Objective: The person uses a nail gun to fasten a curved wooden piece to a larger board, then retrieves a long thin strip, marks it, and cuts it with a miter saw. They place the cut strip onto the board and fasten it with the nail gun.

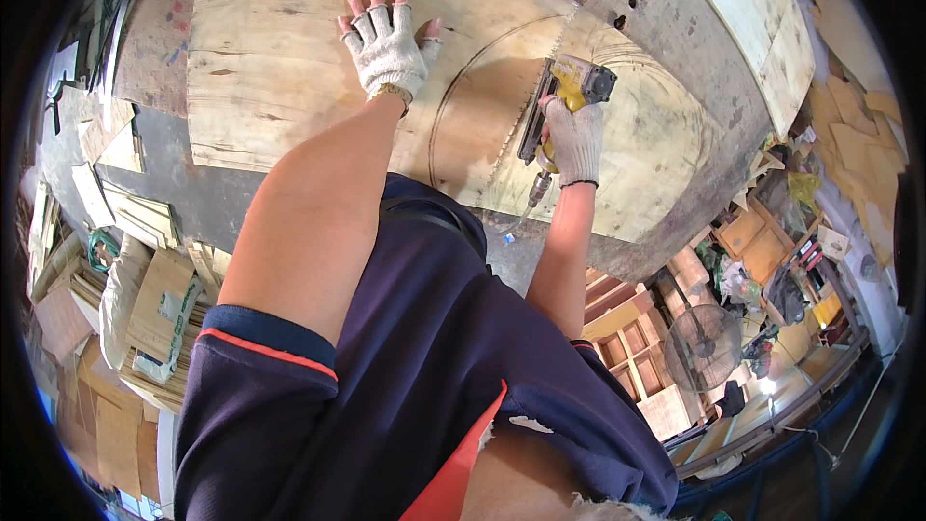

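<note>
A large plywood sheet [280, 68] lies on the workbench, marked with a dark curved line and a jagged line running across it. My left hand [388, 48], in a white fingerless glove, rests flat on the plywood with its fingers spread. In my right hand [577, 140], gloved the same way, is a yellow and black pneumatic nail gun [571, 85]. My fingers wrap round its handle, and an air hose fitting hangs below the grip. The tool sits over the jagged line, right of the curved mark; whether its nose touches the wood I cannot tell.
The grey, stained workbench [227, 198] shows around the plywood. Another pale board [752, 10] lies at the far right. Wood offcuts [135, 217] are stacked at the left. On the lower right stand a fan [702, 347] and a wooden frame with compartments [632, 352] amid clutter.
</note>
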`<state>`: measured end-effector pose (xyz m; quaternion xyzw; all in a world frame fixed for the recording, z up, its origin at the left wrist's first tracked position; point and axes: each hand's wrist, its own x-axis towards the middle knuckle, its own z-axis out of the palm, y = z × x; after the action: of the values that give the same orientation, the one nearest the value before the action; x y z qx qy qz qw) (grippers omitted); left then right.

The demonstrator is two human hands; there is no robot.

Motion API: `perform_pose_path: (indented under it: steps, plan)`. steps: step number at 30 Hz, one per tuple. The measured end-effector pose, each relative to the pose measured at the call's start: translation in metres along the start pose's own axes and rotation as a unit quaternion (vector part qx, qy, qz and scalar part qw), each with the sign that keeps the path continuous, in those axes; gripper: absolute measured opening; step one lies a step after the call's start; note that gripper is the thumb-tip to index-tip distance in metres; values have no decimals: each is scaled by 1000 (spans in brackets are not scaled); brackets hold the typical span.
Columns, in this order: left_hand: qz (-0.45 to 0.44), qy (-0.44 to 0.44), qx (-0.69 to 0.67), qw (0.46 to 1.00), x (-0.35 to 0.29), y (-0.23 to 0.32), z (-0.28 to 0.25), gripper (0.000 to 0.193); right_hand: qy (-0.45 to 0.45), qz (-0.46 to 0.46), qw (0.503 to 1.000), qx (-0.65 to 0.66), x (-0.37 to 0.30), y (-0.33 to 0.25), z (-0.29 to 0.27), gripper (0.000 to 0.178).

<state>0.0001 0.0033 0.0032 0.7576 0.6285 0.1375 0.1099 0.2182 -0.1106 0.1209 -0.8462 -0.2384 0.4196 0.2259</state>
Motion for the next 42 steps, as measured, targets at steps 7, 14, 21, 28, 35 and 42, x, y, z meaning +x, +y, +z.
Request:
perform_pose_path:
  steps: [7, 14, 21, 28, 35, 42]
  plan:
    - [2, 18, 15, 1000, -3, -1, 4, 80, 10, -2, 1000, 23, -11, 4, -1, 19]
    - [6, 39, 18, 999, -2, -1, 7, 83, 106, 74, 987, 94, -87, 39, 9, 19]
    - [52, 37, -96, 993, -4, -9, -1, 76, 176, 128, 974, 70, -191, 101, 44, 25]
    - [152, -353, -414, 825, -84, -63, -87, 43, 215, 12, 975, -60, -252, 93, 90, 59]
    - [-361, -596, -699, 160, -227, -102, -183, 72, -16, -215, 966, -142, -295, 42, 126, 66]
    - [-285, -279, -899, 181, -315, -143, -218, 61, -87, -469, 868, -138, -353, 47, 167, 55]
